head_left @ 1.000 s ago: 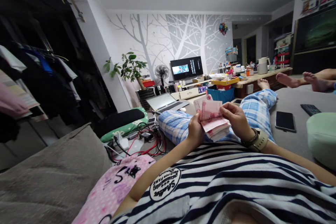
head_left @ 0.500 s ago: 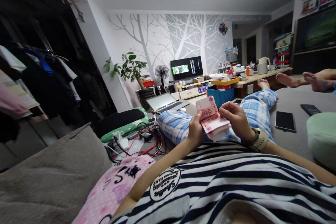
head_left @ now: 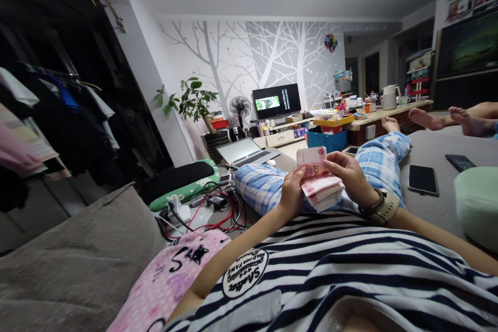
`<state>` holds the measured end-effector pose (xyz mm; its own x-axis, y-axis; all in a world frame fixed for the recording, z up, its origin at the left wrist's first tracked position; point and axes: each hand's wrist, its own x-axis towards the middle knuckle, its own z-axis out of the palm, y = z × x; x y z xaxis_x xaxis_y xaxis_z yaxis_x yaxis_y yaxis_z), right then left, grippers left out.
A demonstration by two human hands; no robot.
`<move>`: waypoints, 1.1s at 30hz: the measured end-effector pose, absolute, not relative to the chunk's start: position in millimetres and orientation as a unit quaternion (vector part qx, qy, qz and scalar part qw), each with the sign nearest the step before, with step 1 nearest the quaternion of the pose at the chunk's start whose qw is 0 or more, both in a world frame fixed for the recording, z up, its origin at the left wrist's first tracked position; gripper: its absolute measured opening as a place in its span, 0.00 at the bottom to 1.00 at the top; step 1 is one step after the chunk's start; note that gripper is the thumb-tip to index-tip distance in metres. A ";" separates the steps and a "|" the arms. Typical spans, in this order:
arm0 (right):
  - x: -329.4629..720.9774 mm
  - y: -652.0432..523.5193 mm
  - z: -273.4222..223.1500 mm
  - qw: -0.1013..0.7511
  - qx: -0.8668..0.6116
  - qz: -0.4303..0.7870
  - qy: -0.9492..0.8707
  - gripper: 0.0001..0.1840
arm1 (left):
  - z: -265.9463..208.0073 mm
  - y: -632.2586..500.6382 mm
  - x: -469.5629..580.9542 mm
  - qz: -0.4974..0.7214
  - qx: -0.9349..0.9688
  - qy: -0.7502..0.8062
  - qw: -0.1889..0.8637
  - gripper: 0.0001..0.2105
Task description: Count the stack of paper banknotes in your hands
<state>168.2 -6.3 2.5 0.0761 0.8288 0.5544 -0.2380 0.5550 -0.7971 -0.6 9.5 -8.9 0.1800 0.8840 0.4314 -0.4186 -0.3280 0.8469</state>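
Wide grey sofa (head_left: 436, 150) fills the foreground, the person reclining along it in a navy-and-white striped shirt (head_left: 350, 270), blue plaid trousers (head_left: 264, 181) stretched toward twelve o'clock. A pale green round cushion (head_left: 476, 202) sits at three o'clock, a pink cat-print pillow (head_left: 167, 280) at eight. Far back at twelve, a small dark flat screen (head_left: 276, 100) glows under the tree mural, an open silver laptop (head_left: 243, 151) just below it. Another person's bare feet (head_left: 447, 116) rest at two o'clock. A black slab phone (head_left: 423, 180) lies flat on the sofa at three.

Now the centre: a thick stack of pink paper banknotes (head_left: 322, 192) is propped on the lap, just above the shirt hem, long axis running nine to three. Left hand (head_left: 291, 194) cradles its near end, fingers closed around the stack, judged to steady it. Right hand (head_left: 350, 174) pinches the top note, thumb and fingers closed on its edge, folding that note upright toward twelve so its face shows to the camera, likely for counting.
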 end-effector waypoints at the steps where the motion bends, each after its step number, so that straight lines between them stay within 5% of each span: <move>1: 168.0 -7.0 2.6 0.682 -0.266 0.393 -0.557 0.28 | -7.8 7.9 -0.2 0.602 0.549 0.211 0.541 0.12; 19: 166.3 -5.9 -0.9 0.717 -0.271 0.299 -0.568 0.28 | -7.2 2.5 2.6 0.582 0.502 0.187 0.612 0.22; 33: 165.9 -4.8 -2.4 0.722 -0.260 0.303 -0.565 0.28 | -6.9 3.7 1.9 0.594 0.506 0.209 0.589 0.15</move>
